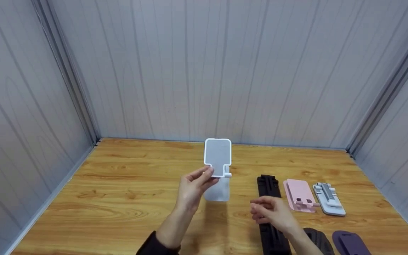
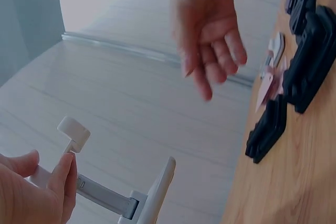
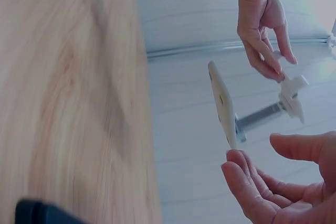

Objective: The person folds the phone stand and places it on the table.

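Held up over the table is a white phone stand [image 1: 218,152], unfolded, with a grey pad framed in white. My left hand [image 1: 193,187] pinches it between thumb and fingers near the lower lip of its cradle. In the left wrist view, a slim arm links the cradle to the flat base [image 2: 158,192]. Off to the right, my right hand [image 1: 273,212] hangs above black folded stands with loosely bent fingers and holds nothing. In the right wrist view, its fingertips are close to the edge of the stand's base [image 3: 223,106].
On the right of the wooden table [image 1: 119,198] lie black stands [image 1: 269,187], a pink stand [image 1: 300,191], a white-and-grey folded stand [image 1: 329,200], a dark grey one [image 1: 319,241] and a purple one [image 1: 349,242]. Pale panel walls [image 1: 204,71] enclose the table's back and sides.
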The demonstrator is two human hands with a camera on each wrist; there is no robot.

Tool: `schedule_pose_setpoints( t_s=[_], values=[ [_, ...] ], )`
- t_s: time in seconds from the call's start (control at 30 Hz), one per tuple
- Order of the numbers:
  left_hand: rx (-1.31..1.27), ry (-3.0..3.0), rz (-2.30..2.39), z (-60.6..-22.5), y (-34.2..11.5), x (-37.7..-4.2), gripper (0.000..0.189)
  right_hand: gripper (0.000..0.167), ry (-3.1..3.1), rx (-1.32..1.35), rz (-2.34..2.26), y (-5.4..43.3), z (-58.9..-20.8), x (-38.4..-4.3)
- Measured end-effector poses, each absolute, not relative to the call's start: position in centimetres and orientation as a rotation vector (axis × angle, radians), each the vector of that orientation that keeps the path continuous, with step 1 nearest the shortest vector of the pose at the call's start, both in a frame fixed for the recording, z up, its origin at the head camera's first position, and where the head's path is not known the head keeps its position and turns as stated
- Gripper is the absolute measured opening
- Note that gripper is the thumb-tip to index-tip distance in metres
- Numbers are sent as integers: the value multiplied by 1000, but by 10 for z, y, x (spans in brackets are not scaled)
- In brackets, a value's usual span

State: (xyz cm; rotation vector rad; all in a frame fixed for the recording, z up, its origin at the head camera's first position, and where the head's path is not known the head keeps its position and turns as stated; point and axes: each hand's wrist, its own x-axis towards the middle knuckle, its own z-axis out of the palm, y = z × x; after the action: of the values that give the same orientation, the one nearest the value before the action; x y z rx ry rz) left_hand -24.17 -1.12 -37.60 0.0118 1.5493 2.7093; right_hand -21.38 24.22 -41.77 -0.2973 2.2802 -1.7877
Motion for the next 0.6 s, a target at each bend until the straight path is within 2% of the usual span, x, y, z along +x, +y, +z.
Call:
schedule_pose_setpoints(
  t_s=[0.6],
  values=[
    [78,1431,2707,-396,24,-223,24,43,2223,-262,-1883,214,-429,-222]
  ],
)
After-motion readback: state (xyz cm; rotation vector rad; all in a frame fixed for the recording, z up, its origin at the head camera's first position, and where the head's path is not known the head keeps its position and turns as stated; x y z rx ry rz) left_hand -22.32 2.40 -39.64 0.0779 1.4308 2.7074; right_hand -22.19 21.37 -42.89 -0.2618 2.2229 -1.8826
